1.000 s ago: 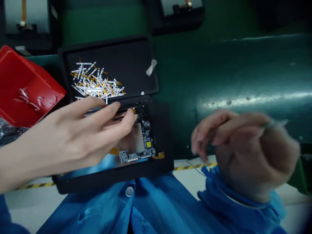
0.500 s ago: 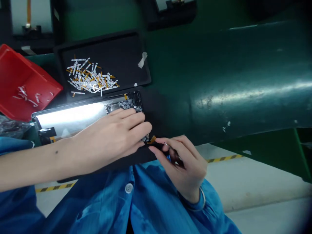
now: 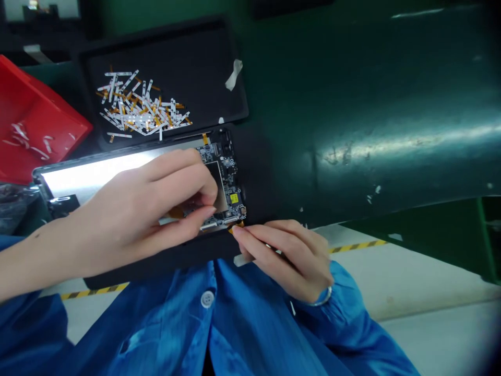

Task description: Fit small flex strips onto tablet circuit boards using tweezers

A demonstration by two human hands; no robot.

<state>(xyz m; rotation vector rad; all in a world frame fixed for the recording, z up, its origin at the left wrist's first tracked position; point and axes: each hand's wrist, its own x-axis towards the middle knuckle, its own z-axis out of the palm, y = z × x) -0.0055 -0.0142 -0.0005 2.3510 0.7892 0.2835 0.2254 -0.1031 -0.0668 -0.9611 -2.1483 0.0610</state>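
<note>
An opened tablet-like device lies on a black pad, its bright metal back [image 3: 94,175] to the left and its circuit board [image 3: 230,180] at the right end. Over the board is my left hand [image 3: 148,203], thumb and index finger pinched together at a dark square plate; anything between the tips is hidden. My right hand [image 3: 287,256] is curled at the board's lower right corner. One of its fingertips presses against an orange flex cable [image 3: 235,226]. Within its curled fingers is a slim tool, mostly hidden, and a pale flat end [image 3: 243,259] sticks out below.
Behind the device, a black tray [image 3: 203,68] holds a pile of white and orange flex strips [image 3: 144,109] and a scrap of white tape [image 3: 234,74]. A red bin [image 3: 43,115] with white scraps stands at left. Green mat [image 3: 371,120] covers the right side.
My left hand has drawn back leftward and gone from lying over the board to a pinch, uncovering more of the board. My right hand has shifted slightly left, onto the flex cable. The view has tilted.
</note>
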